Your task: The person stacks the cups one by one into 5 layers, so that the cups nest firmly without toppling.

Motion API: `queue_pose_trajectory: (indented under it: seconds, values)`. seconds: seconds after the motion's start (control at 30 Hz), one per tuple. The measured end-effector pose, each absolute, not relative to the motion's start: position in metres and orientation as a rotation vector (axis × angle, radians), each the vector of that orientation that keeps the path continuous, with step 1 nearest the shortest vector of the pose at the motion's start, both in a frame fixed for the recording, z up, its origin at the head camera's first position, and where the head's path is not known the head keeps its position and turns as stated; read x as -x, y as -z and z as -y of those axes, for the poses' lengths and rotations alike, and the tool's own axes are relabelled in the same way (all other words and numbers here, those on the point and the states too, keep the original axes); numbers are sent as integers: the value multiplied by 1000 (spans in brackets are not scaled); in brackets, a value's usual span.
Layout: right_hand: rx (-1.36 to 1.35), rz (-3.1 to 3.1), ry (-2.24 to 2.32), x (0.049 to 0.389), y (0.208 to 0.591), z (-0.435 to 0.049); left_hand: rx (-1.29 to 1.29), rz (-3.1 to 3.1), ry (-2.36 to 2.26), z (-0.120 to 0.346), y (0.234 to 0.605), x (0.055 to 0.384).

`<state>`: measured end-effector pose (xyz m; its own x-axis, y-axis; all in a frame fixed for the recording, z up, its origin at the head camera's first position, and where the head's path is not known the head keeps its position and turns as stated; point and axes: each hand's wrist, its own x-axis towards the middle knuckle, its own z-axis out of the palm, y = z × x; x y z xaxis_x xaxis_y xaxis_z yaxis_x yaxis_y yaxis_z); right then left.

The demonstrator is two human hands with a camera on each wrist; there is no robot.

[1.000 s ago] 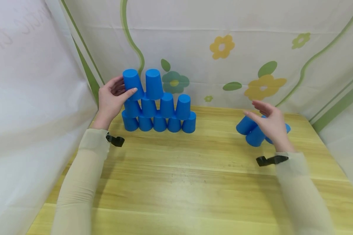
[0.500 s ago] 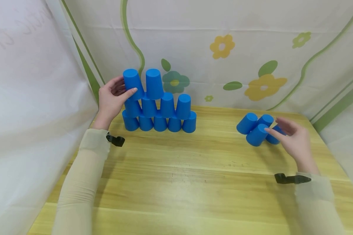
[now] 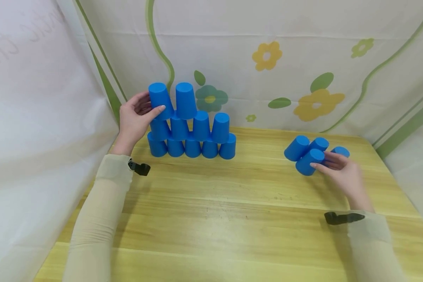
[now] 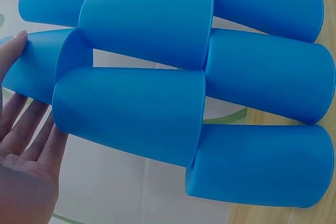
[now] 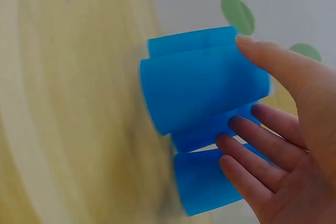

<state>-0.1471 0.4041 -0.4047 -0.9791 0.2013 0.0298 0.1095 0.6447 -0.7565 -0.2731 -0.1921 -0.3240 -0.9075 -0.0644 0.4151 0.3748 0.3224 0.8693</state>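
Observation:
Upside-down blue cups form a stepped stack at the back left. My left hand (image 3: 132, 121) holds the top-left cup (image 3: 158, 96), thumb on its front and fingers behind; the left wrist view shows that cup (image 4: 39, 61) at the thumb tip. Beside it in the top row stands a second cup (image 3: 185, 102). On the right, my right hand (image 3: 349, 178) reaches round the front cup (image 3: 307, 163) of a small group. In the right wrist view the thumb (image 5: 262, 53) is right at this cup's narrow end, while the extended fingers (image 5: 257, 166) lie along its other side.
Two rows of cups support the top row: the middle row (image 3: 201, 127) and the bottom row (image 3: 192, 149). Other cups (image 3: 297, 148) stand close around the right hand, one (image 3: 341, 151) partly hidden by it. A white flowered cloth (image 3: 232, 58) hangs behind the wooden table (image 3: 211, 219).
My right hand first drew back right and toward me from above the cup group, then moved left to the front cup. The left hand keeps its hold on the top-left cup.

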Motion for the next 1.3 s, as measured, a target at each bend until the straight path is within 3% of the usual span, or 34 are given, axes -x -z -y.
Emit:
queue_pose_trajectory:
  seconds: [0.87,1.3]
  values:
    - [233,2749,-1258,157,437,-406,273,2236,1613,194,327,276]
    - [89,2699,-1232,159,403,-367,271,2239,1620,194,325,275]
